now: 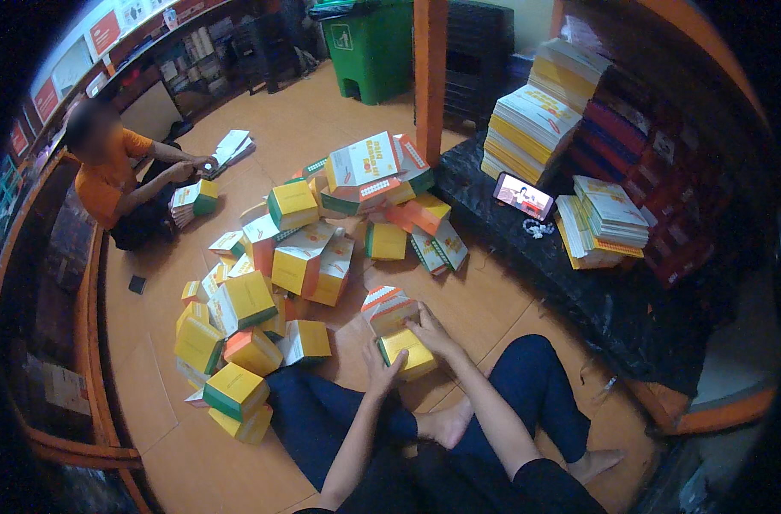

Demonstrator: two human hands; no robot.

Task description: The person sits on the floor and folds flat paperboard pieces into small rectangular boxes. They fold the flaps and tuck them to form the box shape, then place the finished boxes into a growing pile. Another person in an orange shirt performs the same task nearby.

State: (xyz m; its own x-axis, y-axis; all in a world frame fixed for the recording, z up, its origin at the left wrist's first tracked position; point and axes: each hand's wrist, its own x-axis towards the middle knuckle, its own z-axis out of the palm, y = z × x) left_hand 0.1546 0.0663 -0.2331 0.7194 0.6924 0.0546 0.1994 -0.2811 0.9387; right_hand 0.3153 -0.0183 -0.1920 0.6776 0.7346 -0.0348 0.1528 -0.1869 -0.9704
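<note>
Between my legs I hold a small yellow, white and orange cardboard box, its orange-and-white flap raised on the far side. My left hand grips its near left edge, thumb along the yellow face. On the other side my right hand is closed on the box near the raised flap. Just ahead and to the left spreads a heap of folded boxes in yellow, white, green and orange, lying at many angles. A larger white-topped box rests at the far end of the heap.
At the far left, a person in an orange shirt sits handling cartons. Stacks of flat cartons and a lit phone stand on a black-covered platform at right. An orange post and a green bin are behind.
</note>
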